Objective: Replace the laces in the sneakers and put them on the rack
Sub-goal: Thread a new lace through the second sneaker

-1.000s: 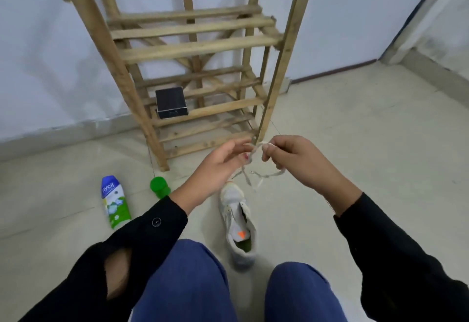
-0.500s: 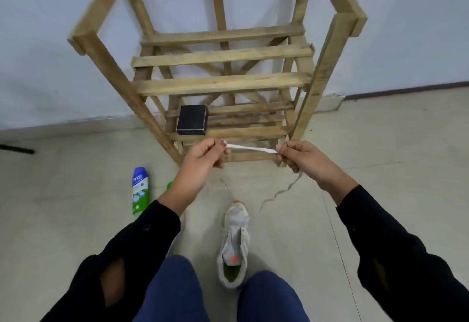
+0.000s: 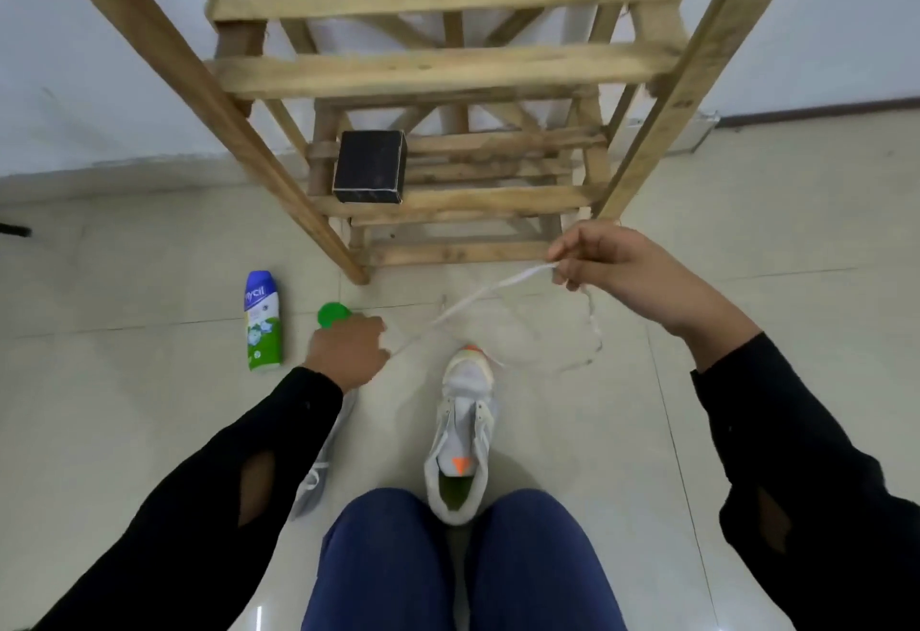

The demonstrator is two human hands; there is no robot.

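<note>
Just past the toe of the white sneaker (image 3: 463, 436), the lace (image 3: 478, 294) was pulled into a slanted line between both hands, low on the sneaker's left side and higher on its right. The sneaker sat on the floor between the person's knees, heel toward them, toe aimed at the wooden rack (image 3: 438, 70). So its long axis ran dead ahead and the lace crossed in front of it at an angle.

The left hand (image 3: 348, 351) was just left of the toe with its fingers curled in. The lace ran right into it, so I'd say it was pinching that end, though the fingertips faced away from the camera. The right hand (image 3: 627, 277) was farther off, beyond the toe and to the right, thumb and forefinger nipping the lace. A loose tail dropped from it to the floor right of the toe.

My guess is they were straightening the lace before threading, since the eyelets looked empty. The left hand was the closer one, so it'd probably feed the tip in, coming back behind the toe cap.

A grey sneaker (image 3: 318, 471) lay left of the white one, mostly under the sleeve. A bottle (image 3: 261, 322) and a green cap (image 3: 333, 316) sat farther left of the toe.
</note>
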